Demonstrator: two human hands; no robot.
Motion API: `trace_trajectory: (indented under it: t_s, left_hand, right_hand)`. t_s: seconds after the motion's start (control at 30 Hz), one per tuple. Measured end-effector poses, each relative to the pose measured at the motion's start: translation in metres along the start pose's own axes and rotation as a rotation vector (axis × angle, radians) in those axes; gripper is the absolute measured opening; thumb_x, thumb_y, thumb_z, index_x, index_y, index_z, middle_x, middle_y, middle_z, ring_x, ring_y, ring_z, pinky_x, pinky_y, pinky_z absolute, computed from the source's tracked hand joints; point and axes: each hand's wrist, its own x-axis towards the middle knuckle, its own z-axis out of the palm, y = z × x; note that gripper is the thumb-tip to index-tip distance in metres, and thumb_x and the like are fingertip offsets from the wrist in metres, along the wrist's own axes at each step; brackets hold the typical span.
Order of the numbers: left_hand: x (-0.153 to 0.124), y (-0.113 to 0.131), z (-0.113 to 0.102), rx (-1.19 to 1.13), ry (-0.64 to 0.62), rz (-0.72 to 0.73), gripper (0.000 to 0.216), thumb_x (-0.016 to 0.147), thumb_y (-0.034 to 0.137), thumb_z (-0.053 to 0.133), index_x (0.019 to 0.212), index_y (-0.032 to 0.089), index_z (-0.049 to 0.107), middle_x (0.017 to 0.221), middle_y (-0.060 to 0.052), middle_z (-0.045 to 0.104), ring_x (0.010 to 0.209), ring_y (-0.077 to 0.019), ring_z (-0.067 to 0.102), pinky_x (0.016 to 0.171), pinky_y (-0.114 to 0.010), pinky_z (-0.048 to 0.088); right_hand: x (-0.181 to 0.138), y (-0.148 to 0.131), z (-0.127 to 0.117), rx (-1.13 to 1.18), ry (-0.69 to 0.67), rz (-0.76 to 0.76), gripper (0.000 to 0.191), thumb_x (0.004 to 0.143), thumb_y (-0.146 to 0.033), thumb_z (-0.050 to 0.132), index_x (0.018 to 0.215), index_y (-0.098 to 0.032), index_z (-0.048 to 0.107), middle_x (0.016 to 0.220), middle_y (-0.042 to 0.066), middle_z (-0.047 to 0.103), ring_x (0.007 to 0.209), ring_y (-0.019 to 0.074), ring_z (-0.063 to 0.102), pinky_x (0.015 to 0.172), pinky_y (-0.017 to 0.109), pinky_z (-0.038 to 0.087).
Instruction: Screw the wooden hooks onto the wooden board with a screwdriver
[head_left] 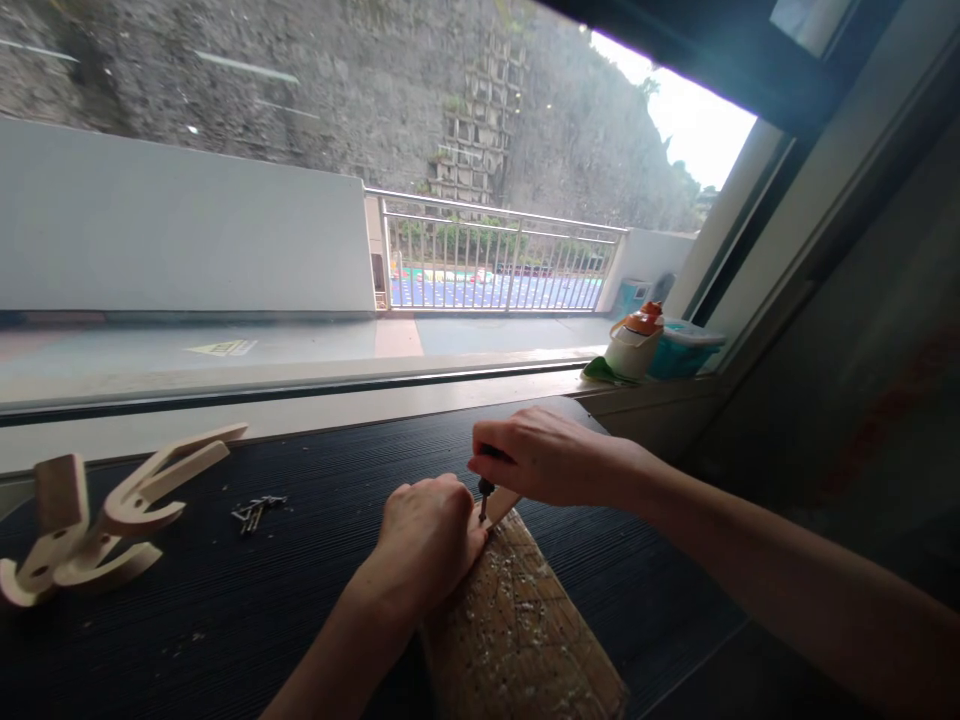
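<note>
My right hand (544, 455) is closed round the dark handle of a small screwdriver (485, 492), whose tip points down at a pale wooden piece (501, 505). That piece lies at the far end of a perforated wooden board (525, 625) speckled with white shavings. My left hand (427, 540) is closed in a loose fist and presses down on the board's far end, right beside the screwdriver tip. What the left fingers hold, if anything, is hidden.
A dark ribbed table (300, 560) carries a small heap of screws (257, 510) and several cut wooden parts (112, 515) at the left. On the window sill at the right stand a white jug with an orange top (636, 342) and a teal box (684, 350).
</note>
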Motion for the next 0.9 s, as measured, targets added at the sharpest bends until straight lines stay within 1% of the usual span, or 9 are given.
trace_trajectory:
  t_s: [0.17, 0.3, 0.47, 0.63, 0.7, 0.77, 0.8, 0.87, 0.9]
  left_hand:
    - [-0.001, 0.002, -0.002, 0.005, -0.016, -0.005, 0.028, 0.079, 0.033, 0.047, 0.064, 0.023, 0.068, 0.072, -0.005, 0.069, 0.071, -0.0220, 0.065, 0.062, -0.028, 0.042]
    - [-0.001, 0.001, -0.002, 0.005, -0.017, -0.008, 0.026, 0.078, 0.035, 0.049, 0.065, 0.023, 0.067, 0.073, -0.004, 0.069, 0.073, -0.0214, 0.066, 0.063, -0.028, 0.042]
    - [0.000, 0.000, -0.001, 0.012, -0.030, -0.015, 0.028, 0.079, 0.035, 0.046, 0.065, 0.021, 0.067, 0.076, -0.007, 0.069, 0.072, -0.0246, 0.066, 0.064, -0.031, 0.043]
    - [0.000, 0.004, -0.001, 0.002, -0.034, -0.035, 0.031, 0.080, 0.034, 0.044, 0.066, 0.020, 0.068, 0.075, -0.008, 0.070, 0.073, -0.0255, 0.066, 0.064, -0.032, 0.044]
    - [0.000, 0.003, -0.003, -0.030, -0.035, -0.036, 0.032, 0.080, 0.034, 0.044, 0.067, 0.021, 0.070, 0.077, -0.007, 0.070, 0.074, -0.0244, 0.066, 0.066, -0.032, 0.044]
    - [-0.001, -0.003, -0.009, -0.149, -0.062, -0.004, 0.028, 0.078, 0.038, 0.049, 0.080, 0.022, 0.072, 0.083, -0.005, 0.070, 0.077, -0.0224, 0.065, 0.068, -0.030, 0.045]
    - [-0.003, -0.009, -0.012, -0.258, -0.101, 0.025, 0.031, 0.075, 0.042, 0.053, 0.094, 0.023, 0.070, 0.089, -0.004, 0.070, 0.080, -0.0210, 0.064, 0.069, -0.028, 0.046]
    - [-0.007, -0.023, -0.019, -0.519, -0.166, 0.055, 0.060, 0.073, 0.050, 0.056, 0.126, 0.020, 0.051, 0.105, -0.005, 0.067, 0.087, -0.0186, 0.063, 0.073, -0.025, 0.048]
    - [-0.011, -0.031, -0.020, -0.599, -0.162, 0.042, 0.069, 0.073, 0.051, 0.057, 0.131, 0.017, 0.045, 0.111, -0.007, 0.065, 0.093, -0.0189, 0.062, 0.078, -0.026, 0.048]
  right_hand:
    - [0.004, -0.005, 0.005, -0.138, 0.022, 0.172, 0.041, 0.092, -0.041, 0.032, 0.081, -0.015, 0.061, 0.063, 0.006, 0.062, 0.059, 0.0149, 0.056, 0.051, 0.027, 0.021]
    - [0.001, 0.000, -0.007, -0.100, 0.003, 0.092, 0.041, 0.088, -0.048, 0.036, 0.083, -0.018, 0.063, 0.070, 0.005, 0.065, 0.062, 0.0157, 0.057, 0.052, 0.026, 0.023]
    - [-0.001, 0.001, -0.011, -0.058, -0.054, -0.043, 0.031, 0.088, -0.035, 0.038, 0.082, -0.019, 0.064, 0.070, 0.003, 0.065, 0.061, 0.0123, 0.053, 0.052, 0.025, 0.022]
    - [0.004, 0.002, -0.001, -0.060, -0.032, 0.174, 0.039, 0.087, -0.038, 0.038, 0.070, -0.015, 0.066, 0.063, 0.006, 0.061, 0.055, 0.0119, 0.048, 0.051, 0.026, 0.022]
    - [0.002, 0.012, 0.003, 0.047, -0.036, 0.227, 0.043, 0.085, -0.046, 0.040, 0.067, -0.015, 0.065, 0.058, 0.004, 0.058, 0.051, 0.0103, 0.043, 0.049, 0.025, 0.022]
    - [-0.005, 0.027, 0.008, 0.245, -0.056, 0.241, 0.046, 0.080, -0.054, 0.045, 0.064, -0.015, 0.064, 0.050, 0.000, 0.051, 0.046, 0.0078, 0.037, 0.046, 0.023, 0.023]
    - [-0.010, 0.036, 0.012, 0.354, -0.010, 0.263, 0.046, 0.079, -0.054, 0.046, 0.063, -0.015, 0.064, 0.048, -0.001, 0.049, 0.045, 0.0073, 0.036, 0.046, 0.023, 0.023]
    - [-0.024, 0.052, 0.022, 0.629, 0.134, 0.341, 0.047, 0.082, -0.054, 0.043, 0.071, -0.013, 0.065, 0.048, -0.002, 0.048, 0.044, 0.0073, 0.037, 0.046, 0.022, 0.026]
    - [-0.031, 0.057, 0.029, 0.773, 0.232, 0.383, 0.046, 0.081, -0.054, 0.044, 0.077, -0.013, 0.065, 0.049, -0.002, 0.048, 0.044, 0.0072, 0.038, 0.046, 0.022, 0.028]
